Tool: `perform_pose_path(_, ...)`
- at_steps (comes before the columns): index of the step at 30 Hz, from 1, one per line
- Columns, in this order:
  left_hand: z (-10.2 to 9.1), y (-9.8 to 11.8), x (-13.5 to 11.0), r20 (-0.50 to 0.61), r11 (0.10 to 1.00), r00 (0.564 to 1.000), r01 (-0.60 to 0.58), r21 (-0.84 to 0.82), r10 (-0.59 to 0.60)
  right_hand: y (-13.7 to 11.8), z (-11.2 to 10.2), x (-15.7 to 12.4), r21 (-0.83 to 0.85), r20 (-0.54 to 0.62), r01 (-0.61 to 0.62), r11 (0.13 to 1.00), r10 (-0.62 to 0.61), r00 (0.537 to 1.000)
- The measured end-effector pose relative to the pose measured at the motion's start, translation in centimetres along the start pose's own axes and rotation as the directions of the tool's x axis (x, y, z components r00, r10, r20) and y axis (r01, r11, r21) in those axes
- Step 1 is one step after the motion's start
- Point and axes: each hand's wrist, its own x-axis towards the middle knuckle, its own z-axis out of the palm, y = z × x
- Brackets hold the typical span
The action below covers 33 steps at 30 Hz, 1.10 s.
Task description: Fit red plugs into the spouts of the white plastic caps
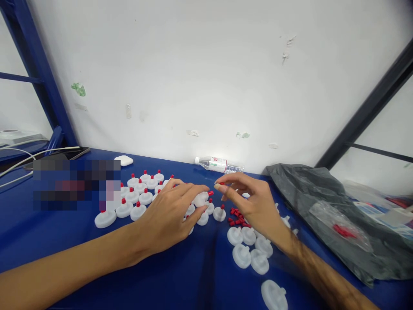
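My left hand [180,202] is closed round a white plastic disc [201,198], its thumb and fingers on the rim. A red cap [211,193] sits on the disc's nozzle, pointing right. Close beside it, my right hand [248,196] pinches thumb and forefinger together, with a small bit of red, seemingly another cap [222,184], at the fingertips. Several discs with red caps [132,196] stand to the left, partly hidden behind my left hand. Below my right hand lie a heap of loose red caps [237,216] and several uncapped discs [241,255].
A clear plastic bottle [217,164] lies by the wall. At right, a dark plastic bag [309,189] bears a clear packet [342,226] with red pieces. A white case [124,160], a phone and cables are at the left of the blue table [161,275].
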Motion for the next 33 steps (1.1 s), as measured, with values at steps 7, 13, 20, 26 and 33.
perform_pose_path(7,0.4,-0.1,-0.3,-0.013,0.999,1.0,0.025,0.037,-0.025,0.6,0.5,-0.5,0.014,0.131,0.03,0.999,-0.032,0.991)
perform_pose_path(13,-0.1,0.4,-0.5,0.026,0.998,0.998,0.062,0.005,-0.062,0.5,-0.2,0.1,-0.126,0.002,0.053,0.991,-0.053,0.999)
perform_pose_path(20,-0.5,0.6,-0.1,0.003,0.998,0.999,0.032,-0.062,-0.032,4.2,-1.6,1.0,-0.659,0.118,0.093,0.747,-0.02,0.993)
perform_pose_path(26,-0.3,0.6,-0.3,0.027,0.994,0.999,-0.017,-0.11,0.02,5.0,-1.7,1.2,-0.689,0.156,0.051,0.723,0.079,0.985)
perform_pose_path(33,0.0,1.1,-0.5,0.081,0.988,0.996,-0.013,-0.151,0.026,4.0,-4.3,1.8,-0.827,0.02,-0.098,0.554,0.203,0.979)
